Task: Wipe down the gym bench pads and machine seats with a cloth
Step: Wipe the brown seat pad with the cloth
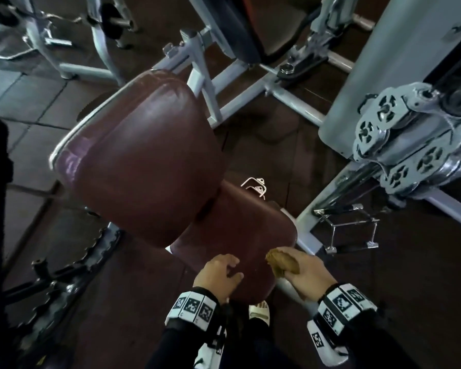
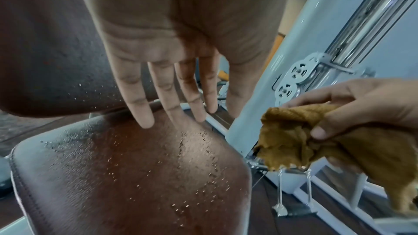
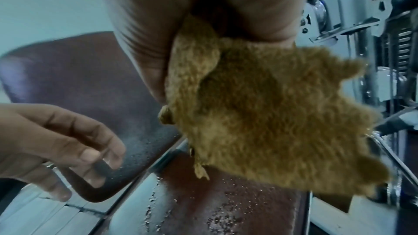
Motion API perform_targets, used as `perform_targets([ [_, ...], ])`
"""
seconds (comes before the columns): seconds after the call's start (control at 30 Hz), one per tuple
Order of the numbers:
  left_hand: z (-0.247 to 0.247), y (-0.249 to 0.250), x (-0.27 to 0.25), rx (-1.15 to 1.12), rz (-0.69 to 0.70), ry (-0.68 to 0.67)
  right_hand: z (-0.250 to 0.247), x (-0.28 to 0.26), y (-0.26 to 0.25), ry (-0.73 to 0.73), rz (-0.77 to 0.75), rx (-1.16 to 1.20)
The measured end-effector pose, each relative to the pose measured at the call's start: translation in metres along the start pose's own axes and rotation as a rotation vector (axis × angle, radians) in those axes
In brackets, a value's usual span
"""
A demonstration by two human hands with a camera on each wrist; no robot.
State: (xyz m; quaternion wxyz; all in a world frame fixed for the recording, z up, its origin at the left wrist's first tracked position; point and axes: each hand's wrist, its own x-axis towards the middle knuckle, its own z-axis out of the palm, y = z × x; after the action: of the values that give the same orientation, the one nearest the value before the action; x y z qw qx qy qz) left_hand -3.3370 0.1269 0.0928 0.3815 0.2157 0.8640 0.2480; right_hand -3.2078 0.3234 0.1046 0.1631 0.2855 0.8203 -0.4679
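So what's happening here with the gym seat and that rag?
A person is cleaning a gym machine. Their right hand holds a crumpled brown cloth just above the maroon seat pad, which is speckled with droplets. The left hand hovers open over the pad, holding nothing. The backrest pad stands behind.

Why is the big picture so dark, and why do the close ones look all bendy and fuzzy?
Head view: dim room, with only pale sheen on the back pad. Left wrist view: brighter; droplets glint on the seat pad, and the wide lens stretches the left hand. Right wrist view: the cloth in the right hand is soft-edged with blur.
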Motion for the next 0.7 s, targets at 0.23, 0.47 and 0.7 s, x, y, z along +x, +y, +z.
perform_targets([
  [0.23,0.009,-0.043,0.067,0.121,-0.012,-0.038,0.012,0.055,0.025,0.165,0.067,-0.009],
  [0.47,0.024,-0.089,0.115,0.453,-0.015,-0.101,0.037,0.109,0.053,0.399,0.064,-0.058],
  [0.7,0.055,-0.132,0.119,0.472,0.045,-0.089,0.087,0.13,0.086,0.424,0.043,-0.336],
])
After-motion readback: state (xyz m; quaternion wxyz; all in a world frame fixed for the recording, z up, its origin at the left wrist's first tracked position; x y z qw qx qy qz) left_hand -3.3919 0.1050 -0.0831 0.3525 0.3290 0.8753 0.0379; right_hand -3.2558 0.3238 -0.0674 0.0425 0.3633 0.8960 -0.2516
